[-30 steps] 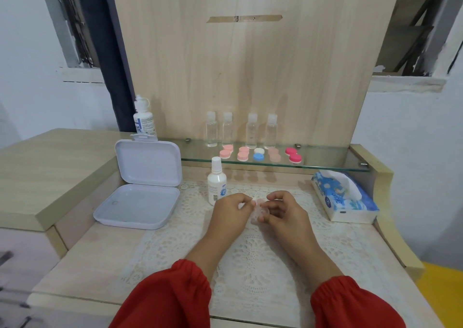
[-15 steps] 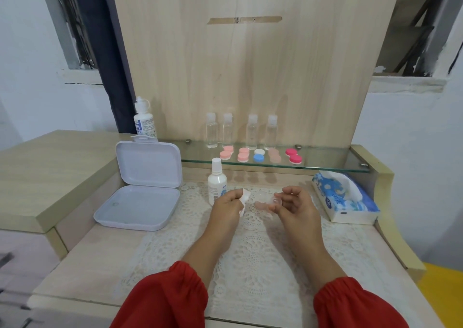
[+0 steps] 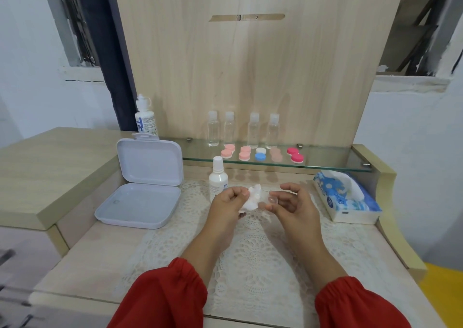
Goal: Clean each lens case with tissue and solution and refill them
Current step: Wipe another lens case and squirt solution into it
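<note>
Here left hand point(image 3: 226, 202) fingers curled, gripping tissue point(image 3: 253, 198); right hand point(image 3: 292, 206) fingers pinching clear lens case point(image 3: 271, 200).

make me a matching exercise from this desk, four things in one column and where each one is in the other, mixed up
Things
1. crumpled tissue
2. tissue box
3. blue and white lens case
4. white storage box

Places
A. on the glass shelf, in the row of lens cases
B. lying open on the desk's left side
C. held in the left hand
D. at the desk's right edge, under the end of the glass shelf

Pairs: 1-C, 2-D, 3-A, 4-B
</note>
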A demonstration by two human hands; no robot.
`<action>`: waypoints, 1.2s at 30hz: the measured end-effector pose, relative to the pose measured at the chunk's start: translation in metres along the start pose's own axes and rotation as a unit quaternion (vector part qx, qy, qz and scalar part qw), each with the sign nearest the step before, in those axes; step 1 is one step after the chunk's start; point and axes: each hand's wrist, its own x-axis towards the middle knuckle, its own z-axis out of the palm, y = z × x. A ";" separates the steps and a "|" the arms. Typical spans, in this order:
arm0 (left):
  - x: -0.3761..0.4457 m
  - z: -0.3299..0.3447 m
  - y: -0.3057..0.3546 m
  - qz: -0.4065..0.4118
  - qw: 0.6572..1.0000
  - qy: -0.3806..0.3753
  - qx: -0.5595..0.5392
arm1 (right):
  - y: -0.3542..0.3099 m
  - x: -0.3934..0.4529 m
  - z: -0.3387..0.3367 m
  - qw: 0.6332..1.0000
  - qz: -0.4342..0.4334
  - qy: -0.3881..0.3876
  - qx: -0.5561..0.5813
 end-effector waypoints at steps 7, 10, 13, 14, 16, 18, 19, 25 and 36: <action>-0.003 0.001 0.000 0.004 0.999 -0.042 -0.021 | 0.001 0.000 0.000 1.000 -0.005 -0.012 -0.024; -0.001 0.000 0.000 0.013 1.000 -0.008 -0.026 | 0.002 0.002 -0.001 1.000 0.001 -0.004 -0.018; -0.001 0.001 0.000 0.016 1.000 -0.003 -0.020 | 0.003 0.002 -0.001 0.999 0.002 -0.016 -0.030; -0.002 0.002 -0.001 0.017 1.000 -0.006 -0.014 | 0.003 0.002 -0.001 0.999 0.002 -0.016 -0.033; -0.002 0.002 -0.001 0.020 1.000 -0.006 -0.007 | 0.004 0.003 -0.001 0.999 0.003 -0.005 -0.033; -0.003 0.001 -0.001 0.030 1.000 -0.002 0.000 | 0.005 0.003 -0.002 0.999 0.005 0.005 -0.032; -0.004 0.002 0.000 0.037 0.999 -0.004 0.009 | 0.005 0.003 -0.002 0.999 0.006 0.004 -0.034; -0.009 0.004 0.001 0.047 0.995 -0.085 0.025 | 0.001 0.000 -0.003 0.999 0.000 -0.001 -0.035; -0.012 0.005 0.003 0.076 0.993 -0.080 0.040 | 0.000 0.003 0.000 0.989 0.108 -0.049 0.092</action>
